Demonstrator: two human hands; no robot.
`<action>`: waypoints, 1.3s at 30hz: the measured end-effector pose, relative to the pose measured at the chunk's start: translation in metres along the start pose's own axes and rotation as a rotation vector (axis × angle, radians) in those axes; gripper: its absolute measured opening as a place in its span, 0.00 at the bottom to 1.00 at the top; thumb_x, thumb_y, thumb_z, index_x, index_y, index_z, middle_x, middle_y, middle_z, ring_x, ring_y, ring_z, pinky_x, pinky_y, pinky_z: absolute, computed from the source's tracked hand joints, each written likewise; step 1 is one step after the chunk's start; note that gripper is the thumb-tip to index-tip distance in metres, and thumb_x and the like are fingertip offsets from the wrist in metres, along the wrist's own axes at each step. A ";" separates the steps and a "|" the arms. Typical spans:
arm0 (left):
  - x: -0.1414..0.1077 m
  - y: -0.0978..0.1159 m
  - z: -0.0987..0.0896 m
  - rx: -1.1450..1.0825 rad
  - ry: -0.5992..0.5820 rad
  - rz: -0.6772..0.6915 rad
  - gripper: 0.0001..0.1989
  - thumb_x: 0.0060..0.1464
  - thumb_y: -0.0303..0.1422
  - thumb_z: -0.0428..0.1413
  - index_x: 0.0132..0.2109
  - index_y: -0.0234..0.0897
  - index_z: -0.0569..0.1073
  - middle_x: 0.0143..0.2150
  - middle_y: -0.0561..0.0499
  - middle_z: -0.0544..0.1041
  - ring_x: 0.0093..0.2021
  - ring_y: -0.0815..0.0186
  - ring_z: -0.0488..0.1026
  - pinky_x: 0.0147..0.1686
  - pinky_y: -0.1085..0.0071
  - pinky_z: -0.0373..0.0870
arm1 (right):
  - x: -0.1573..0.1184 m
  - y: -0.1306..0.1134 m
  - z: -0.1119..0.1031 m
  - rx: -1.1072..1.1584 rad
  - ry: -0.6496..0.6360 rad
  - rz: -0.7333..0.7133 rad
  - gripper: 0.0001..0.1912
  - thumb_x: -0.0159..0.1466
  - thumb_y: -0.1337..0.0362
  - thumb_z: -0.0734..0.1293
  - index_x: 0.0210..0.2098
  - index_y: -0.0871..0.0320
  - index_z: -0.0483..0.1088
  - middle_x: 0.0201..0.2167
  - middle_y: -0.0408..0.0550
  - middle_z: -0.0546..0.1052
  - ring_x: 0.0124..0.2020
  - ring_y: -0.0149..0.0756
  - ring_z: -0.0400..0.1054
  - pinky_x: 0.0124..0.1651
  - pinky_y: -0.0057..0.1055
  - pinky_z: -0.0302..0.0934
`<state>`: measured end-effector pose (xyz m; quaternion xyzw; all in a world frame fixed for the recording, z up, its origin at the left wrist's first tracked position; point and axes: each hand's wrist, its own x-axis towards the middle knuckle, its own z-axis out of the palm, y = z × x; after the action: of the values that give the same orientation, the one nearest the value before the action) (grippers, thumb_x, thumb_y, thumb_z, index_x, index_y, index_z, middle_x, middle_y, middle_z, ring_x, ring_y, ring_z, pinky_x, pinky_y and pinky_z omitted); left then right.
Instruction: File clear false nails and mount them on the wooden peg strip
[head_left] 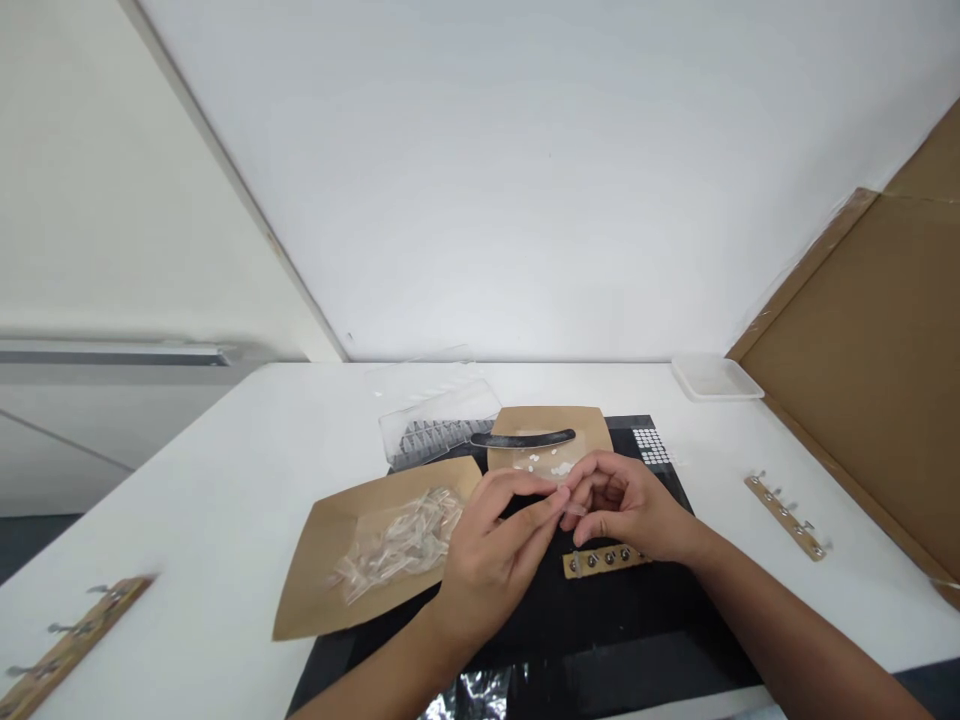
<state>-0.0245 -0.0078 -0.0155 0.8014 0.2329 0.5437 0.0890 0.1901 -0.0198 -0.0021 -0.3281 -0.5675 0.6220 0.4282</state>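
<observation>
Your left hand (487, 550) and right hand (634, 508) are pinching a clear piece (574, 509); a strip (600, 562) is lying at its five o'clock.

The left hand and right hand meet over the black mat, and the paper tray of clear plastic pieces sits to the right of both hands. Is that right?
Not quite: the head view shows the paper tray left of both hands.

No readable text, label, brand, number or sign appears on any of the items, sheets or surfaces laid out across the white table (217, 480).
</observation>
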 end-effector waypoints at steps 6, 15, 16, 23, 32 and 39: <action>-0.001 0.003 0.003 -0.039 0.009 -0.101 0.13 0.64 0.23 0.62 0.51 0.42 0.82 0.43 0.50 0.79 0.41 0.67 0.78 0.40 0.70 0.76 | 0.004 0.007 0.006 -0.059 0.124 -0.083 0.13 0.61 0.63 0.80 0.42 0.56 0.77 0.31 0.41 0.82 0.31 0.30 0.77 0.38 0.27 0.72; -0.006 0.002 0.014 0.251 -0.085 -0.105 0.21 0.67 0.24 0.58 0.62 0.49 0.76 0.50 0.46 0.76 0.45 0.60 0.72 0.45 0.61 0.73 | 0.010 0.027 0.008 -0.104 0.399 -0.218 0.10 0.61 0.59 0.80 0.38 0.53 0.79 0.35 0.43 0.83 0.37 0.34 0.79 0.44 0.31 0.75; -0.006 0.003 0.016 0.279 -0.100 -0.110 0.23 0.68 0.24 0.57 0.65 0.50 0.74 0.51 0.45 0.75 0.46 0.59 0.72 0.46 0.60 0.73 | 0.011 0.027 0.008 -0.110 0.418 -0.238 0.09 0.61 0.58 0.80 0.37 0.53 0.79 0.36 0.44 0.83 0.38 0.35 0.80 0.45 0.32 0.76; 0.007 0.000 0.011 0.454 -0.131 -0.063 0.28 0.67 0.26 0.57 0.71 0.45 0.68 0.55 0.41 0.75 0.51 0.54 0.71 0.51 0.56 0.73 | 0.007 0.009 -0.005 -0.402 0.542 -0.313 0.06 0.67 0.56 0.75 0.37 0.52 0.80 0.41 0.47 0.85 0.44 0.40 0.82 0.39 0.31 0.75; 0.067 -0.047 0.005 0.808 -0.768 -0.205 0.12 0.68 0.32 0.54 0.50 0.35 0.81 0.49 0.38 0.77 0.53 0.48 0.71 0.48 0.57 0.72 | 0.007 0.004 -0.036 -0.883 0.583 -0.373 0.04 0.69 0.62 0.71 0.40 0.51 0.80 0.37 0.45 0.85 0.37 0.39 0.81 0.42 0.35 0.74; 0.057 -0.061 0.029 0.832 -0.838 -0.255 0.10 0.62 0.33 0.60 0.46 0.32 0.82 0.51 0.33 0.77 0.55 0.45 0.71 0.52 0.53 0.68 | 0.007 0.006 -0.042 -0.910 0.560 -0.393 0.05 0.62 0.71 0.71 0.35 0.55 0.76 0.41 0.48 0.82 0.34 0.35 0.79 0.43 0.33 0.76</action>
<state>0.0020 0.0753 -0.0034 0.8807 0.4654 0.0301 -0.0831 0.2243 0.0046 -0.0134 -0.5201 -0.6935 0.1129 0.4855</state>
